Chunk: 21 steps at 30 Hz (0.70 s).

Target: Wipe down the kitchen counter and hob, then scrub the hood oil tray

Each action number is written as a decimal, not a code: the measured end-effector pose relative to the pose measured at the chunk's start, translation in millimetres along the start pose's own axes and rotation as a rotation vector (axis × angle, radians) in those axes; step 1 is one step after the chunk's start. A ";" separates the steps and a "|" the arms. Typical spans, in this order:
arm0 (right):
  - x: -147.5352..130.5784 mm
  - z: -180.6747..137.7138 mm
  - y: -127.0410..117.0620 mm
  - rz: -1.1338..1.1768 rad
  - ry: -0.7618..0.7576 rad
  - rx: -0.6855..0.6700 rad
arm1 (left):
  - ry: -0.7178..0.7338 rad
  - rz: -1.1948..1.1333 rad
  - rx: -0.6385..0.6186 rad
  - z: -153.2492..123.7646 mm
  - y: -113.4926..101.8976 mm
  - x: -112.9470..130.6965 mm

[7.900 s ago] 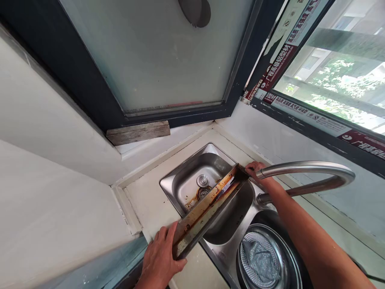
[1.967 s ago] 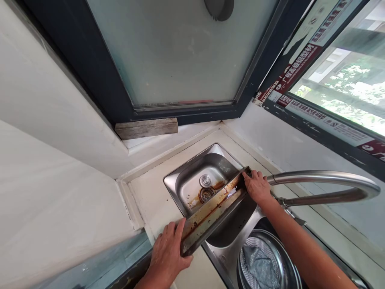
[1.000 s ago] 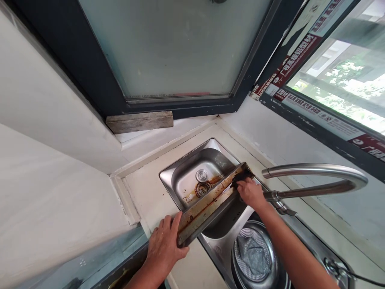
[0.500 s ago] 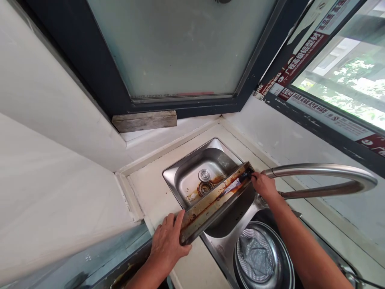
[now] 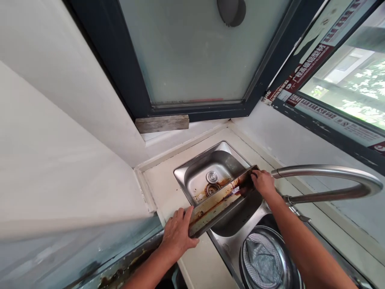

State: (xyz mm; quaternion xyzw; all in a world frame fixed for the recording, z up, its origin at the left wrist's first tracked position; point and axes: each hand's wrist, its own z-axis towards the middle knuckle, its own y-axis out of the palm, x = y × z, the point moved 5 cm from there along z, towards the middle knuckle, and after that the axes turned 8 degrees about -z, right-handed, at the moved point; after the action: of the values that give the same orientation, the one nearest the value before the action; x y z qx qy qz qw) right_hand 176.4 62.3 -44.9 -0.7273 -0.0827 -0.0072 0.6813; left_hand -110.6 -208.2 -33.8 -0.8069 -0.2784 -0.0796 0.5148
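Observation:
A long, narrow metal grease tray [image 5: 215, 204], streaked with brown oil, lies slantwise above the double sink [image 5: 190, 170]. My left hand [image 5: 177, 233] is closed on its near left end, with the thumb under and the fingers along the side. At the far right end, my right hand [image 5: 262, 182] grips the tray's rim, its fingertips partly hidden. Some dark liquid or residue shows inside the tray near that hand. Below the tray, brown oily drips surround the drain [image 5: 212, 188] in the left basin.
A curved steel faucet [image 5: 327, 172] juts out to the right of my right hand. Nested metal bowls with a strainer [image 5: 261, 259] sit in the nearer basin. A wooden block [image 5: 162, 123] rests under the dark window frame [image 5: 198, 115]. A greasy dark surface [image 5: 120, 273] is at lower left.
The view has turned a little to the left, so everything sits further right. Both hands keep hold of the tray; the pale reflection inside it has shrunk.

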 end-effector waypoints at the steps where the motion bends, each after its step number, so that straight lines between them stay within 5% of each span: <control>1: -8.6 -4.9 1.0 -0.011 0.008 0.005 | 0.002 -0.002 0.000 -0.2 0.2 -0.5; 7: -67.5 -65.4 18.5 -0.015 -0.275 0.109 | 0.028 -0.040 0.030 -1.2 1.7 -2.2; 16: -2.3 4.9 24.5 0.021 0.100 0.044 | 0.090 -0.079 0.037 -2.7 7.0 -6.0; 21: -21.9 -26.4 27.5 -0.025 -0.155 0.126 | 0.089 -0.080 0.062 -3.6 8.3 -4.2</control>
State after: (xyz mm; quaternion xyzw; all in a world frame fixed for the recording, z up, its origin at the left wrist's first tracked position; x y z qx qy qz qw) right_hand 161.1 32.1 -73.0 -0.6803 -0.1448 0.0458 0.7170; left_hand -109.1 -215.5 -40.4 -0.7744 -0.2898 -0.1273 0.5478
